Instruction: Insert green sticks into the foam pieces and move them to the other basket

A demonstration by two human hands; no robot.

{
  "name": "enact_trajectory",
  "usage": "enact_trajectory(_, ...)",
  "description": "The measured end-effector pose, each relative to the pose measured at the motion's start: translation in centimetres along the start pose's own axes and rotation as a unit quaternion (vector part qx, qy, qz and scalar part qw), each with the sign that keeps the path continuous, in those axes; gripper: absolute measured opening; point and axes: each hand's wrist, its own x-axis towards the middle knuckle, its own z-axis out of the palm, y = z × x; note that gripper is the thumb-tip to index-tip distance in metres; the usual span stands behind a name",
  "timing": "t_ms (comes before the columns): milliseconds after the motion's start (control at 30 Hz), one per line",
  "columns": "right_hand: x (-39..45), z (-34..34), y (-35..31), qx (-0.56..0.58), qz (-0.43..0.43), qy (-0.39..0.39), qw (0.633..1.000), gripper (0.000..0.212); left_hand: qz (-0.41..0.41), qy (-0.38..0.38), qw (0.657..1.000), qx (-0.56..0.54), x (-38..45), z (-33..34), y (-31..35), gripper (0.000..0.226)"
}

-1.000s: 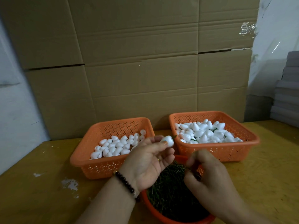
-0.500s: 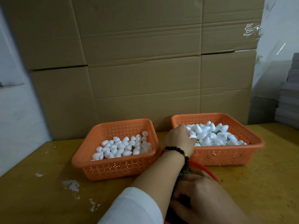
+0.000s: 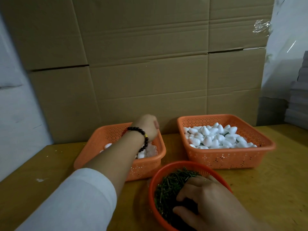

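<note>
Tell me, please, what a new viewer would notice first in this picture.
Probably the right orange basket, heaped with white foam pieces, against the cardboard wall. Then the hands: the left hand reaches into the left basket, and the right hand digs in the round basket of green sticks.

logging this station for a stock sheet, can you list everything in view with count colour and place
square orange plastic perforated baskets: two, orange, side by side at the back of the table
white egg-shaped foam pieces: many, white, heaped in the right basket with green showing between some; fewer in the left basket
round orange plastic bowl: one, orange, nearest the camera
short green sticks: many, dark green, in the bowl
yellow wooden table: one, under everything
brown cardboard boxes: stacked wall behind the table
grey stacked sheets: far right edge
black bead bracelet: one, left wrist
left hand: over the left basket
right hand: fingers in the sticks
</note>
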Motion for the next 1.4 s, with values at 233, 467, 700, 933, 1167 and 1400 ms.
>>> enact_trajectory(233, 0.0, 0.0, -0.2, 0.013, 0.002, 0.003, 1.000, 0.045, -0.079, -0.295, 0.943, 0.130, -1.3, 0.5, -4.8, 0.043)
enact_trajectory(467, 0.2, 0.1, -0.1, 0.005, -0.001, -0.007, 1.000, 0.049, -0.086, -0.319, 0.927, 0.179, -0.4, 3.3, -5.7, 0.059)
enact_trajectory(700, 0.2, 0.2, 0.0, 0.004, 0.001, -0.008, 1.000, 0.049, -0.100, -0.306, 0.932, 0.167, -1.0, 2.3, -4.2, 0.066)
enact_trajectory(933, 0.2, 0.3, -0.1, -0.013, 0.002, 0.003, 1.000, 0.047, -0.113, -0.152, 0.981, -0.034, -0.8, 1.4, -5.7, 0.030)
enact_trajectory(1167, 0.2, 0.3, 0.1, -0.001, 0.016, 0.012, 1.000, 0.046, -0.162, 0.022, 0.825, -0.541, -1.9, 0.8, -5.1, 0.026)
enact_trajectory(1400, 0.2, 0.0, -0.1, -0.011, 0.037, 0.022, 0.999, 0.045, -0.137, 0.005, 0.652, -0.746, -6.3, 1.1, -2.7, 0.017)
